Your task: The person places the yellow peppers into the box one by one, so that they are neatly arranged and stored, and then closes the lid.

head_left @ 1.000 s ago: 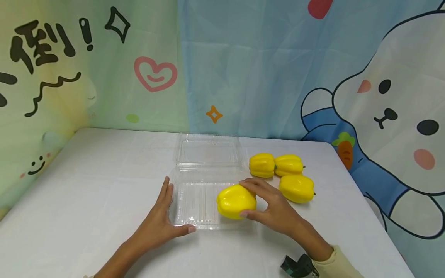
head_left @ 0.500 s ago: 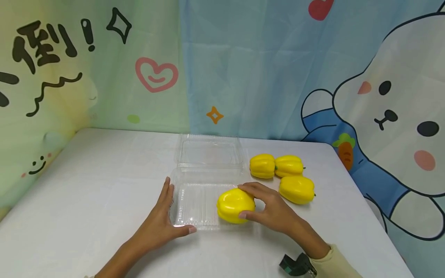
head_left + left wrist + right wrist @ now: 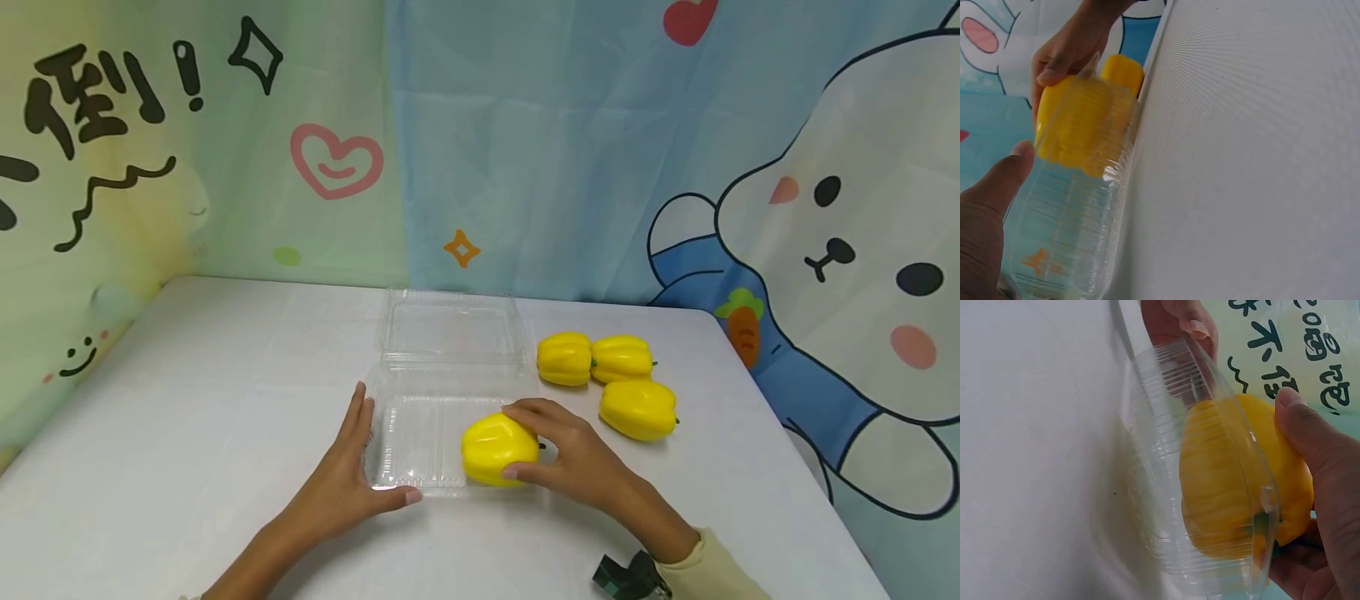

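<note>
A clear plastic clamshell box (image 3: 408, 437) lies on the white table with its lid (image 3: 453, 329) folded back. My right hand (image 3: 573, 458) grips a yellow bell pepper (image 3: 491, 450) between thumb and fingers, in the right half of the box's base. Its dark green stem points right. In the right wrist view the pepper (image 3: 1275, 469) shows partly through the box's wall. With its fingers straight, my left hand (image 3: 337, 475) rests along the left side of the box, thumb at the front edge. In the left wrist view only its thumb shows plainly.
Beyond the box's right side lie a yellow pepper (image 3: 564, 358), a second pepper (image 3: 622, 358) close against it, and a third pepper (image 3: 639, 409) in front. A cartoon-printed curtain (image 3: 525, 167) hangs behind the table (image 3: 225, 400). A dark device (image 3: 633, 577) is at the right forearm.
My right hand has lowered the pepper into the base of the box and shifted slightly left and toward me. The stem now shows. My left hand has stayed in place.
</note>
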The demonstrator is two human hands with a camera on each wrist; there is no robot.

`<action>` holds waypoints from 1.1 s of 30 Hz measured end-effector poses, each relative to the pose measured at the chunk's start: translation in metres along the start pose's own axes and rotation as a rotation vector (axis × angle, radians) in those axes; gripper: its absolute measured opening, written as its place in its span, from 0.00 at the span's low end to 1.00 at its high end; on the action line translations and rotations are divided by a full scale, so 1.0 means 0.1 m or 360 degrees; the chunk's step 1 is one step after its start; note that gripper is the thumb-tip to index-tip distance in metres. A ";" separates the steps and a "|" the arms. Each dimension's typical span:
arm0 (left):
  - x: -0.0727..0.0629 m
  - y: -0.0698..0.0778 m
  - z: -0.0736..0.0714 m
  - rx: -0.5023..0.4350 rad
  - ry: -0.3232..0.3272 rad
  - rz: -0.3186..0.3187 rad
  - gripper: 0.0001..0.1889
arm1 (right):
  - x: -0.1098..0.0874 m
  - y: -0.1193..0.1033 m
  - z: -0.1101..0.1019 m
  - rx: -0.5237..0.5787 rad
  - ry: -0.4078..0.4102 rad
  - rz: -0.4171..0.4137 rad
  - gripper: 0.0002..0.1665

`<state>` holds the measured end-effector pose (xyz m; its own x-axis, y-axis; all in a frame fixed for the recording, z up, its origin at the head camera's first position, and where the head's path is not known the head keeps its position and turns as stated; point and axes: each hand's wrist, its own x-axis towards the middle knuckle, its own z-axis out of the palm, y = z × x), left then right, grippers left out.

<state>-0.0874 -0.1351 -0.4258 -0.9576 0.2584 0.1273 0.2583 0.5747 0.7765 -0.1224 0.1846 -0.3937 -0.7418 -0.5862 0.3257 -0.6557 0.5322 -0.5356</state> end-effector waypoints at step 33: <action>0.01 0.01 0.00 -0.0026 -0.0010 -0.0021 0.71 | 0.03 0.01 0.17 -0.0116 -0.0020 -0.0061 0.41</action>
<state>-0.0878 -0.1347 -0.4247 -0.9601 0.2559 0.1132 0.2436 0.5652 0.7881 -0.1228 0.1735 -0.4065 -0.7145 -0.6143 0.3349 -0.6924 0.5520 -0.4646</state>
